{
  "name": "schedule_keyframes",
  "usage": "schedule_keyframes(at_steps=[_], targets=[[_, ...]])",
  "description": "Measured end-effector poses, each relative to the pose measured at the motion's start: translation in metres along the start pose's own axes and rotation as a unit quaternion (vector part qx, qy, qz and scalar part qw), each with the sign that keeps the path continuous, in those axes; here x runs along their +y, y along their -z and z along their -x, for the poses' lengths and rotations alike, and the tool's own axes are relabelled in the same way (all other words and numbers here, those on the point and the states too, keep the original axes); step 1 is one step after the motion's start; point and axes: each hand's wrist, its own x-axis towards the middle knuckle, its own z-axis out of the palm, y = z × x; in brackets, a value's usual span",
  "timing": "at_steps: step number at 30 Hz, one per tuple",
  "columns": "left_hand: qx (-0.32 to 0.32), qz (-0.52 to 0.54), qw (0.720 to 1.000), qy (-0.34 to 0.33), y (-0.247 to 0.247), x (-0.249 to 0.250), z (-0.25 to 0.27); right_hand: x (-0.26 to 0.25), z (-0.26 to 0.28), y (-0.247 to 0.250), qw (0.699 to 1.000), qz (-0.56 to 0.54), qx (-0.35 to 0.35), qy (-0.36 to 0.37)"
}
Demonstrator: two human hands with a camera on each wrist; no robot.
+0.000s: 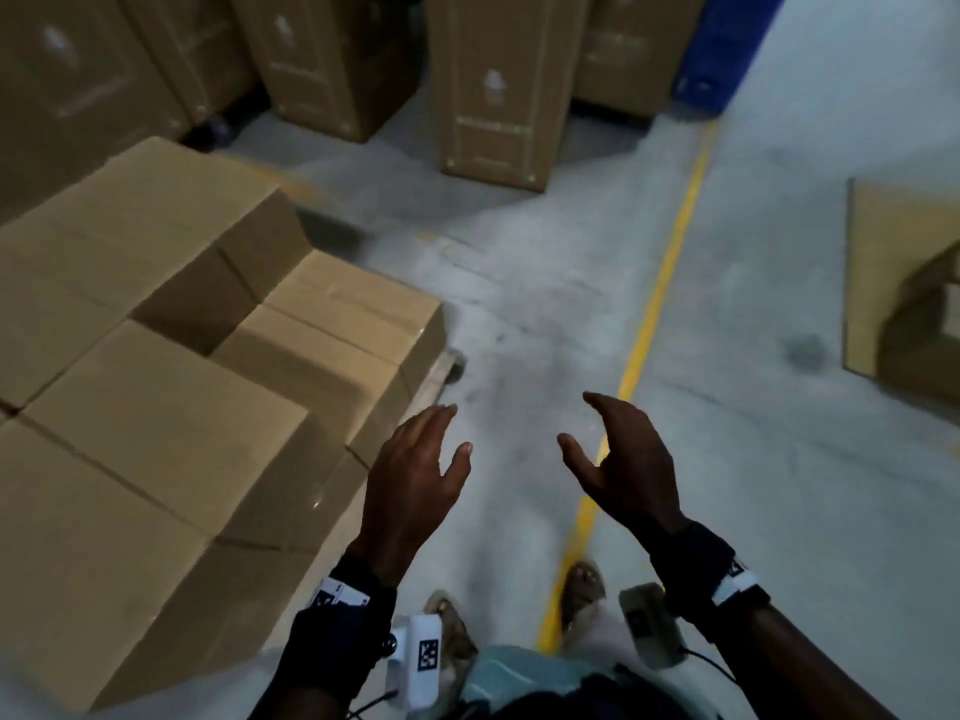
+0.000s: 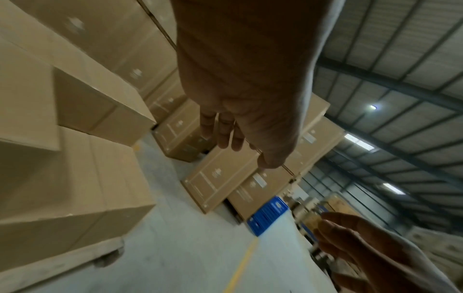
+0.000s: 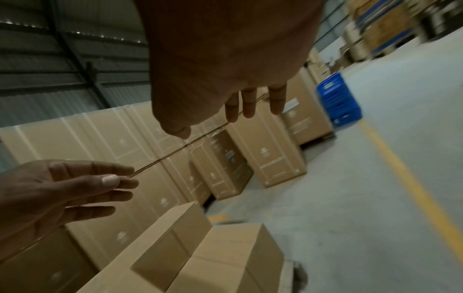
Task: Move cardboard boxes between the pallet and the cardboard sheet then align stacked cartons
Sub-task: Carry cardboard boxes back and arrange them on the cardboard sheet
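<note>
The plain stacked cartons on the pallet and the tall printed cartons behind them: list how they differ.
The plain stacked cartons are squat with bare faces; the tall printed cartons stand upright and narrow, with pale line markings and labels. The plain ones are piled in layers on a pallet; the tall ones stand singly in a row. Both are brown cardboard.

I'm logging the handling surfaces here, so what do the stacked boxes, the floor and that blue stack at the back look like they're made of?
Stacked boxes: plain brown corrugated cardboard, matte, with taped seams along the tops. Floor: grey concrete by its look, smooth and scuffed, with a painted yellow line. Blue stack: probably moulded plastic, with slotted sides; too blurred to be sure.
</note>
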Motion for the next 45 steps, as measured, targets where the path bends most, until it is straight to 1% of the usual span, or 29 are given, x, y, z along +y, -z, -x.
schedule_keyframes(at_steps=[3, 6, 10, 15, 20, 25, 32, 34, 36, 38, 40, 45], targets=[[-0.034, -0.011, 0.998, -0.049, -0.037, 0.041, -0.02, 0.047, 0.012, 0.029, 0.998, 0.024, 0.036, -0.041], [-0.059, -0.014, 0.993, -0.101, -0.083, 0.091, -0.046, 0.105, 0.025, 0.061, 0.994, 0.039, 0.067, -0.081], [-0.083, -0.022, 0.986, -0.143, -0.141, 0.158, -0.075, 0.178, 0.035, 0.101, 0.988, 0.056, 0.091, -0.111], [-0.112, -0.021, 0.974, -0.198, -0.2, 0.242, -0.114, 0.252, 0.029, 0.152, 0.977, 0.084, 0.108, -0.164], [-0.132, -0.016, 0.957, -0.258, -0.255, 0.313, -0.166, 0.317, 0.008, 0.191, 0.958, 0.082, 0.158, -0.224], [-0.172, 0.005, 0.939, -0.297, -0.321, 0.369, -0.236, 0.385, -0.029, 0.213, 0.938, 0.087, 0.192, -0.275], [-0.204, 0.035, 0.916, -0.344, -0.419, 0.441, -0.367, 0.495, -0.112, 0.23, 0.908, 0.112, 0.211, -0.345], [-0.22, 0.042, 0.903, -0.367, -0.438, 0.464, -0.404, 0.521, -0.138, 0.238, 0.898, 0.117, 0.214, -0.367], [-0.234, 0.05, 0.89, -0.387, -0.461, 0.49, -0.443, 0.55, -0.169, 0.25, 0.885, 0.121, 0.232, -0.386], [-0.231, 0.046, 0.884, -0.404, -0.475, 0.508, -0.464, 0.566, -0.185, 0.257, 0.88, 0.13, 0.235, -0.393], [-0.256, 0.052, 0.874, -0.409, -0.5, 0.532, -0.495, 0.597, -0.207, 0.264, 0.865, 0.13, 0.245, -0.418], [-0.279, 0.057, 0.848, -0.447, -0.568, 0.594, -0.569, 0.684, -0.254, 0.278, 0.836, 0.133, 0.266, -0.462]])
